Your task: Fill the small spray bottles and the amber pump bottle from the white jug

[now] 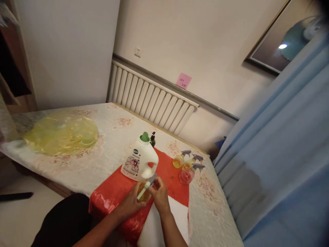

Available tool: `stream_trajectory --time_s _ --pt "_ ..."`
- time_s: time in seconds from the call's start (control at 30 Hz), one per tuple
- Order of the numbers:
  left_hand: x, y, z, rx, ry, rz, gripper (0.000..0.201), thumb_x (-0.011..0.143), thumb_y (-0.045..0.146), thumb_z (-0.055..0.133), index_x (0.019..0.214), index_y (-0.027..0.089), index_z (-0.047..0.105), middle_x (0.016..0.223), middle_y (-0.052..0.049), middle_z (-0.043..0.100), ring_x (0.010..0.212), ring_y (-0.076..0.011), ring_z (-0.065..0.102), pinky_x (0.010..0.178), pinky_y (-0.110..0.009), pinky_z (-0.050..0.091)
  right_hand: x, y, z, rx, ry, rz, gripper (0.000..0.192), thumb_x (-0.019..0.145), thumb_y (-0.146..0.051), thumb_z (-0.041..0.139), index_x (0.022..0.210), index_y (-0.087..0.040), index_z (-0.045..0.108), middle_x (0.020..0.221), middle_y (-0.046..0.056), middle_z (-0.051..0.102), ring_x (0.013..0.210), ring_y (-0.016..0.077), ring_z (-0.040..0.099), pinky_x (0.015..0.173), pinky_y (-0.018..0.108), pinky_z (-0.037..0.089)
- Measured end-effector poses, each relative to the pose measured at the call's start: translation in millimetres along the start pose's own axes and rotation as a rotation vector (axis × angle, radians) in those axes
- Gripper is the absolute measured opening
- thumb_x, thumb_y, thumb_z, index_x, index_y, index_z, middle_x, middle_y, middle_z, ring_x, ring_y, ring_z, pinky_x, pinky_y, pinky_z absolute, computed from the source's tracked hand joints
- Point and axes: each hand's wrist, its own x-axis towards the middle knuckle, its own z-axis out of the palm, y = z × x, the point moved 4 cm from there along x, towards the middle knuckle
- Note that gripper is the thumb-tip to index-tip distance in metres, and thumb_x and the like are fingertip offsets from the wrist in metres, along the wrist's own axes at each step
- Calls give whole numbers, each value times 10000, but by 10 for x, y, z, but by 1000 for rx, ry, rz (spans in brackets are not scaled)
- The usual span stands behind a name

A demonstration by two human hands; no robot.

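Low in the head view, my left hand (pixel 135 199) is closed around the body of a small amber spray bottle (pixel 146 196). My right hand (pixel 160 195) pinches at its grey-and-white spray head (pixel 151 179). Whether the head is screwed tight is hidden by my fingers. Just beyond my hands stands a large white detergent jug (pixel 140 161) with a green spout (pixel 145 136) in its mouth. To the right are several more spray bottles with grey triggers, including a pink one (pixel 186 176) and a yellow one (pixel 177 162). Under all this lies a red plastic sheet (pixel 110 195).
Behind the jug is a dark pump bottle (pixel 153 140). A white sheet (pixel 177 218) lies near my right forearm. On the left, a yellow plastic bag (pixel 60 132) covers part of the flowered tablecloth (pixel 109 151). A radiator (pixel 151 97) and a blue curtain (pixel 272 144) border the table.
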Motion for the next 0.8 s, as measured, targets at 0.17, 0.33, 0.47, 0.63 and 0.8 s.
stream_trajectory --time_s 0.17,0.33,0.47,0.63,0.8 --pt "32 -44 11 9 -3 36 592 721 235 698 1280 191 508 1316 -134 610 1243 -307 560 1072 -443 426 -62 77 120 -35 206 31 243 643 -150 703 853 -196 590 810 -9 679 783 188 625 764 293 503" --pt "44 -125 27 25 17 29 700 732 277 711 1351 174 401 1406 -182 519 1295 -308 521 1077 -435 427 -59 104 158 -49 254 40 270 610 -146 710 849 -199 594 789 -17 671 751 187 612 760 304 504" --pt "35 -171 30 43 27 15 713 718 246 702 1356 178 392 1413 -180 509 1305 -322 512 1078 -453 427 -43 91 105 -19 179 22 385 596 -135 707 970 -186 634 968 42 725 915 232 658 888 356 503" --pt "21 -159 26 51 31 11 743 672 134 653 1359 199 378 1411 -146 509 1308 -302 505 1091 -454 418 -24 32 -28 39 -36 -8 343 681 -238 714 1021 -193 708 1058 72 754 1035 262 677 939 389 504" --pt "21 -104 23 50 30 26 689 664 108 621 1309 234 413 1306 -98 585 1208 -273 573 1039 -442 460 10 28 -68 16 -70 -5 238 666 -252 743 894 -190 721 869 26 751 857 233 679 814 344 528"
